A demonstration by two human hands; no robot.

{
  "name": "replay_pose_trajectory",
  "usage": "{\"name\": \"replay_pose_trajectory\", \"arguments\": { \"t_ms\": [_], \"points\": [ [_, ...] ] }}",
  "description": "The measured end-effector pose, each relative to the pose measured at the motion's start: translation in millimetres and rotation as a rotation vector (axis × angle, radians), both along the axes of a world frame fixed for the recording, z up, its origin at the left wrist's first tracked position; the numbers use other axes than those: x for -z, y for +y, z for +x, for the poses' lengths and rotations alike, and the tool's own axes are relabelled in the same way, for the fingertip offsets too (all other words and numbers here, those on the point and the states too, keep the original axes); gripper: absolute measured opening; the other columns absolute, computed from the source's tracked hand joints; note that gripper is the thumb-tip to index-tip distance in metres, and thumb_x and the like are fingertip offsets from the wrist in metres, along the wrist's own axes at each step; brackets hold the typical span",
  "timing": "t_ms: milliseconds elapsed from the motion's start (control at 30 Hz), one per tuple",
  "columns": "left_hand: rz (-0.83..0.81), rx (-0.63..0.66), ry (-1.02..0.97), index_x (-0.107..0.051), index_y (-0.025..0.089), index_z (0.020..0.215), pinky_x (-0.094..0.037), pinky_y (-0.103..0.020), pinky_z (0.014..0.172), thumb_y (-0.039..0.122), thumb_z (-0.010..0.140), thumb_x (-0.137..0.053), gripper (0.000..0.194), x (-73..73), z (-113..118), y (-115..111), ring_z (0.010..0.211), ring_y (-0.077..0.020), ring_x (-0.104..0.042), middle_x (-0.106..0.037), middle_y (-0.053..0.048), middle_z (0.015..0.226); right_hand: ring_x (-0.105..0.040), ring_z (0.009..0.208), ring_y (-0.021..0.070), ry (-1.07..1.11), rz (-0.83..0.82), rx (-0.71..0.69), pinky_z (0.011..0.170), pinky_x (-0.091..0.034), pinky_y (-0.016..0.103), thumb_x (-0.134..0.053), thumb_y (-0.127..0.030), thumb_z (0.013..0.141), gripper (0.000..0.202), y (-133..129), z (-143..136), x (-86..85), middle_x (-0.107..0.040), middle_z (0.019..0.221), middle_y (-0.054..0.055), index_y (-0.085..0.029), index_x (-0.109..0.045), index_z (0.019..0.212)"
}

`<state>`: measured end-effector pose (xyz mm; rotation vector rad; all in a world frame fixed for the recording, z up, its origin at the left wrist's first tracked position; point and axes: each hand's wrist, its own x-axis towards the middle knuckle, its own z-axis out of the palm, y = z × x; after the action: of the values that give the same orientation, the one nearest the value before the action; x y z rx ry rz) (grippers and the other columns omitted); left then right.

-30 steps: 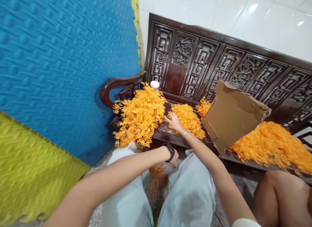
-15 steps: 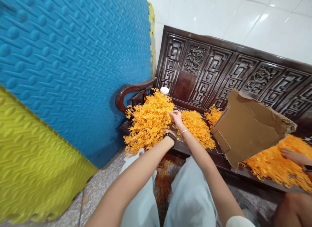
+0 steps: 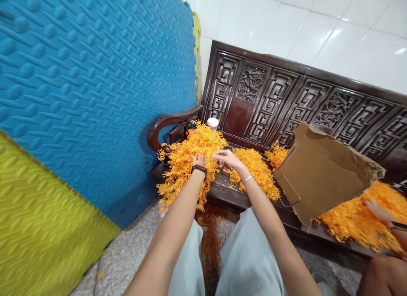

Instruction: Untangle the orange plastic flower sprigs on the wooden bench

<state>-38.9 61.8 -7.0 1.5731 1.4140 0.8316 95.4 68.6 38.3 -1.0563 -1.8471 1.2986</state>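
Observation:
A tall heap of orange, frilly artificial-looking sprigs (image 3: 181, 168) lies at the left end of a dark carved wooden bench (image 3: 229, 194). My left hand (image 3: 199, 159), with a black band on its wrist, rests on the front of this heap, fingers spread. Just to its right, my right hand (image 3: 227, 157) is at the heap's edge, thumb and fingertips drawn together in a pinch. Whatever may be between those fingertips is too small to make out. A lower pile of loose orange pieces (image 3: 256, 173) is on the seat beyond my right wrist.
A white-lidded jar (image 3: 213, 123) stands behind the heap, near the curved armrest (image 3: 155, 132). A brown cardboard piece (image 3: 327, 173) leans on the bench at right. Past it, another person's hand (image 3: 378, 212) touches more orange pieces (image 3: 352, 222). Blue foam mat (image 3: 95, 96) walls the left side.
My left hand has moved up and left from the heap's lower right edge onto its front, and its fingers now show. My right hand has shifted slightly left and lower.

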Motion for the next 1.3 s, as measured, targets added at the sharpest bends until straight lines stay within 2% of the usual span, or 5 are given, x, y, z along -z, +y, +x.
{"name": "replay_pose_trajectory", "arguments": {
  "t_ms": [167,467,667,1000,1300],
  "points": [
    [0.124,-0.060,0.366,-0.051,0.014,0.123,0.004,-0.061,0.100,0.023,0.081,-0.038,0.044,4.2,-1,2,0.134,-0.0345,-0.010,-0.040,-0.019,0.136,-0.047,0.044,0.0070,0.091,0.200,0.453,0.044,-0.037,0.020,-0.056,-0.034,0.068,0.019,26,-4,0.2,-0.057,0.060,-0.002,-0.015,-0.055,0.070],
    [0.468,0.025,0.658,-0.038,-0.007,0.128,0.006,-0.050,0.106,0.012,0.084,-0.016,0.053,-14.0,16,-4,0.133,-0.0322,-0.014,-0.033,-0.028,0.136,-0.055,0.093,0.0189,-0.311,0.435,0.572,0.086,-0.041,0.033,-0.062,-0.013,0.057,0.027,99,-60,-7.5,-0.061,0.098,0.009,-0.014,-0.060,0.084],
    [0.445,-0.111,0.747,-0.033,0.006,0.135,0.007,-0.056,0.105,0.011,0.084,-0.020,0.053,-8.2,13,2,0.135,-0.0311,-0.007,-0.024,-0.017,0.145,-0.058,0.070,0.0166,-0.327,0.272,0.553,0.070,-0.044,0.029,-0.061,-0.009,0.055,0.005,113,-62,-17.0,-0.062,0.066,0.005,-0.012,-0.060,0.060],
    [0.132,-0.074,0.790,-0.041,0.012,0.133,-0.003,-0.064,0.100,0.020,0.081,-0.040,0.052,4.7,-2,10,0.134,-0.0377,-0.002,-0.036,-0.017,0.139,-0.043,0.048,0.0047,0.070,0.186,0.268,0.048,-0.032,0.018,-0.061,-0.009,0.060,0.006,94,-63,-102.1,-0.057,0.053,0.000,-0.006,-0.064,0.064],
    [0.062,-0.104,0.973,-0.058,0.011,0.118,0.006,-0.064,0.098,0.017,0.080,-0.042,0.041,12.7,-13,13,0.126,-0.0444,-0.026,-0.037,-0.020,0.138,-0.054,0.064,0.0063,0.523,0.219,0.371,0.059,-0.044,0.019,-0.051,-0.013,0.076,0.014,96,-67,-176.4,-0.059,0.071,0.001,-0.008,-0.060,0.084]
  ]
}}
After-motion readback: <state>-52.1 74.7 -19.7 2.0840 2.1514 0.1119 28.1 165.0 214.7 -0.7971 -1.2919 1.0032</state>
